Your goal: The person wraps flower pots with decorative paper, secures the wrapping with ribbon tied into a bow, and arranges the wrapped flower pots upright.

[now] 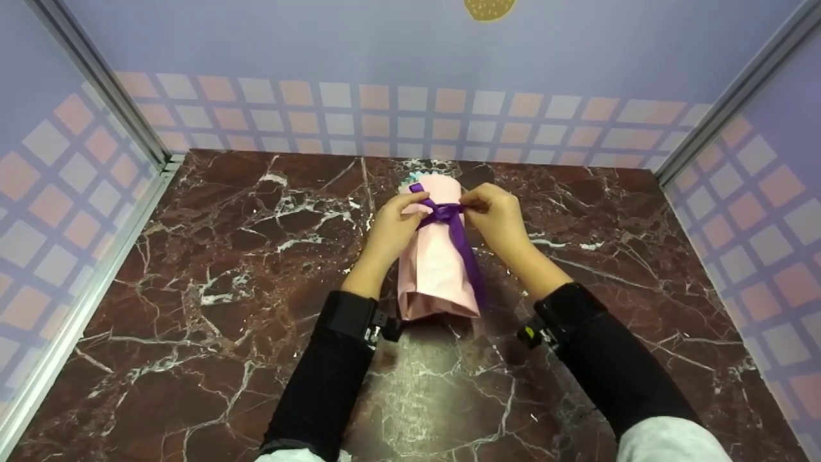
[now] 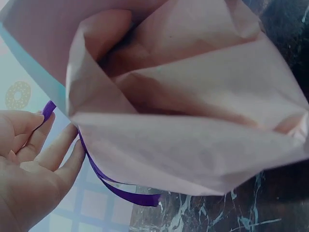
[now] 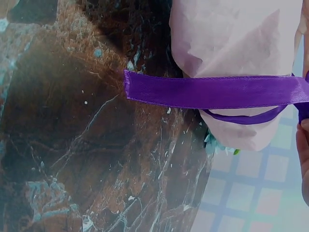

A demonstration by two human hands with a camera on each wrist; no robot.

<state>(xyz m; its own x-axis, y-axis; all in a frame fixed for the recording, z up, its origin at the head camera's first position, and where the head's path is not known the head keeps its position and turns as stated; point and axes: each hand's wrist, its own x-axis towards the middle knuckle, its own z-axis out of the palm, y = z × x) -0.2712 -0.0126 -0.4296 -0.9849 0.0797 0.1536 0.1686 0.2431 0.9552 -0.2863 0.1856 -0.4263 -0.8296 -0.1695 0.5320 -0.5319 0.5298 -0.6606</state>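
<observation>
A pink paper wrap (image 1: pixel 439 263) lies on the tabletop, its folded open end towards me. Pale blue flowers (image 1: pixel 417 176) peek out at its far end; in the right wrist view the flowers (image 3: pixel 217 146) show below the paper. A purple ribbon (image 1: pixel 457 234) goes round the wrap's upper part, with a knot or loop at the front and a long tail down the right side. My left hand (image 1: pixel 392 226) pinches a ribbon end between thumb and finger, as the left wrist view also shows. On the other side, my right hand (image 1: pixel 499 213) pinches the ribbon close to the knot.
The brown marbled tabletop (image 1: pixel 211 346) reaches back to a lilac wall (image 1: pixel 301 51) with a band of pink and white squares. Similar panels (image 1: pixel 58 192) stand left and right, with metal strips at the corners. Black wrist cameras (image 1: pixel 385 326) sit on both forearms.
</observation>
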